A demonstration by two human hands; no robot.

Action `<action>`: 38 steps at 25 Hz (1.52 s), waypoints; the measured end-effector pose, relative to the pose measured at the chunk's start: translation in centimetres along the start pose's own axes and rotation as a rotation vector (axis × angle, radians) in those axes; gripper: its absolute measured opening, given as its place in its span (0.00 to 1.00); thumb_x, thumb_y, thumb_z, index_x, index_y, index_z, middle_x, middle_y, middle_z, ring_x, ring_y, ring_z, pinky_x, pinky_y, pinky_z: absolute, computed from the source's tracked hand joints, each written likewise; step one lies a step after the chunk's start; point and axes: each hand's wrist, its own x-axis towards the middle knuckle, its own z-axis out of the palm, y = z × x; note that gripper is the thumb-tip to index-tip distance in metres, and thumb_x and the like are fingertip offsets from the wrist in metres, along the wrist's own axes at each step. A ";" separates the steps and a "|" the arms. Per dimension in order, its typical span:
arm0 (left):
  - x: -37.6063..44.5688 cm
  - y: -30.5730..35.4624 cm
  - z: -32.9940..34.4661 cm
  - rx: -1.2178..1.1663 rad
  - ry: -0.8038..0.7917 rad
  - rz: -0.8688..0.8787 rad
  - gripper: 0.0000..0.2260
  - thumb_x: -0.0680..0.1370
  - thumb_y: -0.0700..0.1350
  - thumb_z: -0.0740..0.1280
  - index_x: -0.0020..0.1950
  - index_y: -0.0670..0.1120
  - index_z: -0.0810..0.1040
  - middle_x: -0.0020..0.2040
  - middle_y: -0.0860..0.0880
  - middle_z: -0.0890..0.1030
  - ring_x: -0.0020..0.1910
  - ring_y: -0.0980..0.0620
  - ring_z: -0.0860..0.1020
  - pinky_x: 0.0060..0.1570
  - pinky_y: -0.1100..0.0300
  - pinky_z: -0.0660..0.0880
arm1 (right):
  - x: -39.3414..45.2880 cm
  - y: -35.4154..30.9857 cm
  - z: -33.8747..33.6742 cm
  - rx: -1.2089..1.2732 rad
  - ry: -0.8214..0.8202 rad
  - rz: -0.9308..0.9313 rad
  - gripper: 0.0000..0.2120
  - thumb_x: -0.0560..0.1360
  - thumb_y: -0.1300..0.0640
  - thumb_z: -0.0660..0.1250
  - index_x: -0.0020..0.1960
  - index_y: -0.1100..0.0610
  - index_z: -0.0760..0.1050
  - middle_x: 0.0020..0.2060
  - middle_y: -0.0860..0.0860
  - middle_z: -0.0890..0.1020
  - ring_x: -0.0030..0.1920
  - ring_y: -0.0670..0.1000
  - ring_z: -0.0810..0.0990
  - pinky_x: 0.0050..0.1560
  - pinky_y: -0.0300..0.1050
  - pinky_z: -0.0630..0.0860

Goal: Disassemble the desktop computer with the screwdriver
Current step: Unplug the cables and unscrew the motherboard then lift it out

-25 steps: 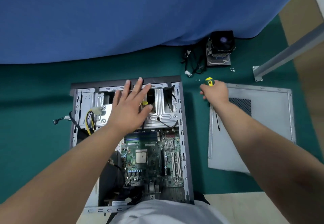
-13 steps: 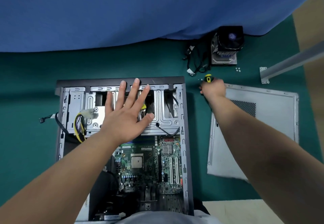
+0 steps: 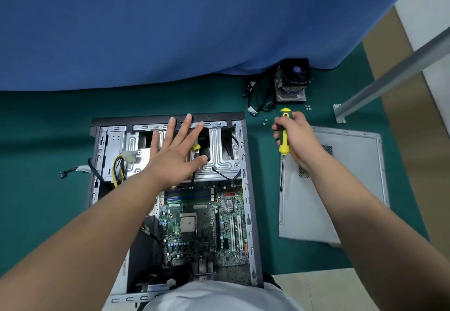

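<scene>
Hands first: I count two, both bare. My left hand (image 3: 179, 156) lies flat with fingers spread straight over the silver drive cage (image 3: 219, 157) at the far end of the open desktop computer case (image 3: 250, 213), gripping nothing. My right hand (image 3: 295, 137) is curled around the yellow-and-green screwdriver (image 3: 283, 146), held beside the case with its thin shaft pointing back toward me over the removed side panel (image 3: 341, 189).

One motherboard (image 3: 204, 228) lies exposed inside the case, carrying one bare square processor (image 3: 188, 223) and two long white expansion slots (image 3: 236, 232). One cooler fan on its heatsink (image 3: 293, 79) stands on the green mat (image 3: 36, 152) beyond the panel, beside a tangle of black cables (image 3: 258, 98). Small loose screws (image 3: 308, 107) lie near it; I cannot count them surely. I can read no writing anywhere.
</scene>
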 end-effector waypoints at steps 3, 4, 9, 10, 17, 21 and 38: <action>-1.6 0.1 -0.2 -0.049 0.069 0.000 0.29 0.83 0.64 0.55 0.82 0.68 0.47 0.80 0.67 0.34 0.79 0.59 0.30 0.79 0.45 0.35 | -4.7 -2.4 0.1 0.032 -0.081 -0.144 0.07 0.80 0.56 0.71 0.54 0.54 0.74 0.44 0.50 0.83 0.42 0.48 0.81 0.39 0.45 0.78; -2.5 0.2 0.1 -0.067 0.100 -0.002 0.27 0.84 0.62 0.55 0.82 0.65 0.51 0.82 0.65 0.38 0.81 0.59 0.34 0.80 0.47 0.37 | -6.3 -3.1 0.1 0.076 -0.113 -0.180 0.08 0.78 0.55 0.73 0.55 0.54 0.77 0.44 0.48 0.82 0.45 0.48 0.81 0.42 0.45 0.80; -8.4 -2.3 1.7 0.017 0.194 0.033 0.25 0.85 0.58 0.56 0.82 0.60 0.56 0.83 0.61 0.47 0.82 0.58 0.41 0.79 0.52 0.41 | -12.7 -4.6 1.5 0.285 -0.281 -0.272 0.10 0.75 0.57 0.75 0.56 0.52 0.81 0.47 0.50 0.82 0.50 0.50 0.82 0.52 0.47 0.81; -9.6 -3.3 2.0 0.046 0.212 0.022 0.26 0.85 0.57 0.57 0.82 0.60 0.56 0.84 0.60 0.48 0.83 0.57 0.41 0.80 0.51 0.42 | -13.7 -4.3 2.1 0.258 -0.285 -0.301 0.10 0.75 0.57 0.75 0.55 0.50 0.81 0.48 0.51 0.83 0.50 0.51 0.82 0.54 0.49 0.81; -14.1 -6.8 4.3 0.219 0.234 -0.061 0.31 0.83 0.62 0.52 0.84 0.59 0.45 0.85 0.56 0.43 0.83 0.55 0.39 0.81 0.49 0.43 | -18.6 2.4 4.1 -0.326 -0.295 -0.380 0.14 0.73 0.44 0.74 0.57 0.37 0.76 0.53 0.39 0.85 0.54 0.40 0.83 0.55 0.32 0.78; -13.9 -6.9 4.9 0.243 0.307 -0.075 0.30 0.82 0.58 0.52 0.84 0.59 0.49 0.85 0.56 0.50 0.83 0.55 0.45 0.81 0.48 0.46 | -19.9 7.0 3.6 -0.585 -0.339 -0.347 0.21 0.77 0.42 0.72 0.68 0.35 0.72 0.53 0.37 0.83 0.53 0.38 0.82 0.56 0.37 0.78; -13.8 -7.4 5.3 0.221 0.403 -0.049 0.31 0.80 0.52 0.57 0.83 0.59 0.55 0.84 0.56 0.56 0.83 0.56 0.50 0.81 0.49 0.48 | -20.0 13.5 3.6 -0.926 -0.250 -0.484 0.22 0.75 0.31 0.62 0.65 0.39 0.75 0.65 0.34 0.68 0.76 0.53 0.56 0.74 0.42 0.47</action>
